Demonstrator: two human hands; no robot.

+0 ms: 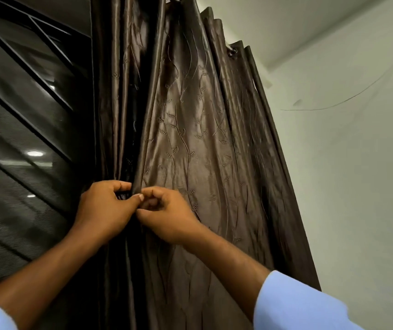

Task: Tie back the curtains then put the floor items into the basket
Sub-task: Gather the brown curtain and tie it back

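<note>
Head view, frame centre: left hand (103, 206) and right hand (166, 211) pinch gathered brown curtain (190, 139) folds, tie-back step underway, needing a tie next.

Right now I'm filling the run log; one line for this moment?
stage: curtain gathering | left hand: grips curtain folds | right hand: pinches curtain | basket: unseen

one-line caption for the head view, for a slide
Left hand and right hand pinch gathered folds of a dark brown leaf-patterned curtain beside a window grille.
</note>
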